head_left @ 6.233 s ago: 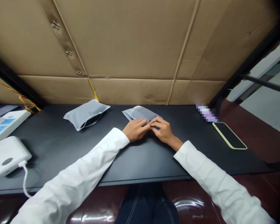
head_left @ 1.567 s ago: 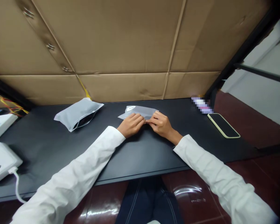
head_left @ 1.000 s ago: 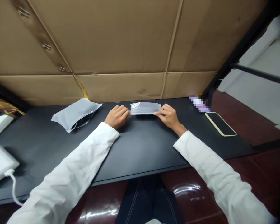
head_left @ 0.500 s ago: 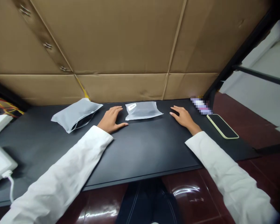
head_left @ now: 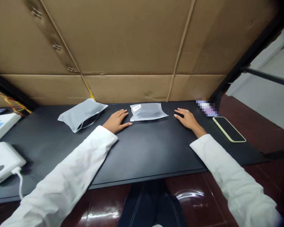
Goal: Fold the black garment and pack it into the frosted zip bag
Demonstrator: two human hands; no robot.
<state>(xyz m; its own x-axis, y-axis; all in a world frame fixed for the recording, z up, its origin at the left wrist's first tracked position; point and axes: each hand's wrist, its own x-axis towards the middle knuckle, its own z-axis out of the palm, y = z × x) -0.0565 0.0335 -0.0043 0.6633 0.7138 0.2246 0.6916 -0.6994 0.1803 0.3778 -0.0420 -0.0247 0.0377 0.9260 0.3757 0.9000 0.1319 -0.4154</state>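
Observation:
A frosted plastic zip bag (head_left: 148, 112) with a white label lies flat on the black table (head_left: 142, 151), between my two hands. Just left of this bag, my left hand (head_left: 116, 122) rests on the tabletop with its thumb spread from the fingers, holding nothing. My right hand (head_left: 186, 119) lies on the right side of the bag, a short gap away, its fingers stretched out and also holding nothing. Farther left is a larger frosted zip bag (head_left: 81, 114), its mouth gaping toward me. What the bags contain, if anything, cannot be made out.
To the right lie a phone (head_left: 229, 130) in a pale green case and a pixelated item (head_left: 207, 107). A white device (head_left: 6, 163) with a cable and a white box (head_left: 4, 126) stand at the left. A cardboard wall (head_left: 132, 47) closes the back.
The whole scene has shifted slightly rightward in view, bringing more of the white device into sight. Both hands keep nearly the same places beside the labelled bag.

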